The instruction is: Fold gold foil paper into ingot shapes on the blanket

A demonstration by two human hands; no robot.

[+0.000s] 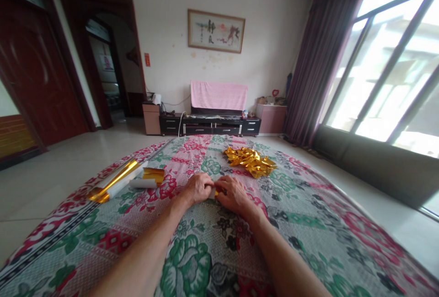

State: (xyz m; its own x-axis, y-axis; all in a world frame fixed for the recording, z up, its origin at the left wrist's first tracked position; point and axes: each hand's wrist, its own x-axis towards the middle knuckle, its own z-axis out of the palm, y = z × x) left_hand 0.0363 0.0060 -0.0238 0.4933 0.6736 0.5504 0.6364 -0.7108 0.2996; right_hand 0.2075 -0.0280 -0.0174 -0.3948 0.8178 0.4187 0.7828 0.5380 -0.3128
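My left hand point(198, 188) and my right hand point(233, 194) meet over a floral cloth point(192, 251), fingers pinched together on a small piece of gold foil paper point(215, 192) with a white underside. Most of the piece is hidden by the fingers. Beyond the hands, further out on the cloth, lies a pile of folded gold foil pieces point(251, 159). To the left of my left hand lie a small gold and white roll point(148, 179) and a longer strip of gold foil point(112, 181).
The cloth covers a wide surface above a tiled floor point(68, 159). A low dark TV cabinet point(212, 126) with a pink cloth over it stands at the far wall. A large window with a purple curtain point(315, 59) is on the right, dark doors on the left.
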